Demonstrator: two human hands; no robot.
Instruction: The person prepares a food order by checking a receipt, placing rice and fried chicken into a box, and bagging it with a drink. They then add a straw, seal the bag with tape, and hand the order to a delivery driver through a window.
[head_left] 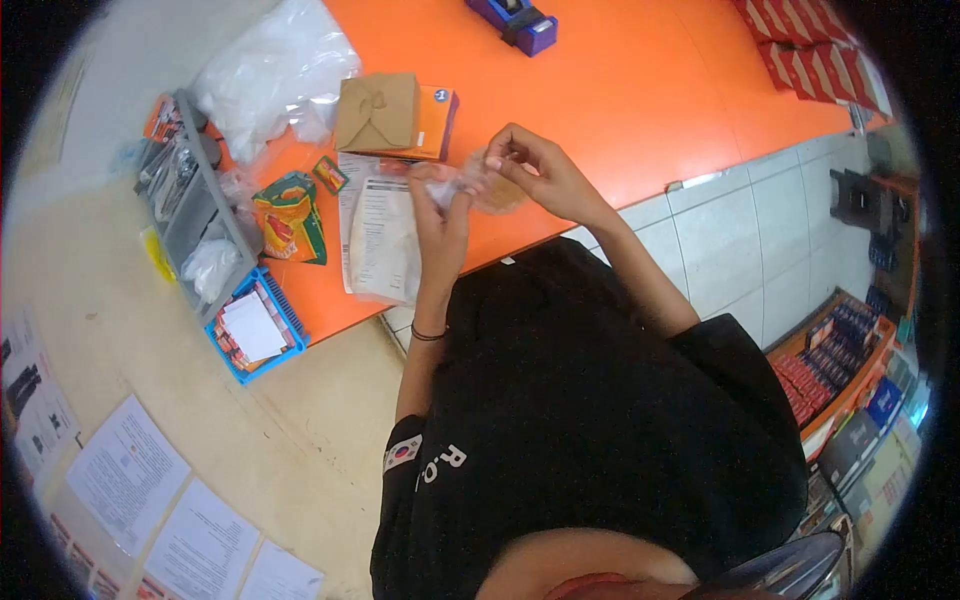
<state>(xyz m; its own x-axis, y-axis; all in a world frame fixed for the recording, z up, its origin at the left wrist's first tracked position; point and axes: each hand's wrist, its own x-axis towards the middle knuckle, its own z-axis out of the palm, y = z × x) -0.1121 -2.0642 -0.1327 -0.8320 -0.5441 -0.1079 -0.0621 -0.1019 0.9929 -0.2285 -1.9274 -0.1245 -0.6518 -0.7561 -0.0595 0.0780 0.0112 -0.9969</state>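
Note:
My left hand (440, 222), with a dark band at the wrist, pinches a crinkled clear plastic bag (497, 196) just above the orange table's near edge. Something tan shows through the plastic, but I cannot make out what it is. From the other side, my right hand (540, 172) has thumb and fingers closed on the bag's upper part. Beside my left hand lies a printed paper in a clear sleeve (385, 240). Just beyond it, a brown cardboard box (376, 112) rests on an orange box (436, 122).
The orange table (620, 100) carries a green-and-orange packet (291, 218), white plastic bags (275, 75) and a blue tape dispenser (515, 24). A grey organizer (205, 205) and a blue basket (257, 325) line the left edge. Red packs (815, 50) sit far right.

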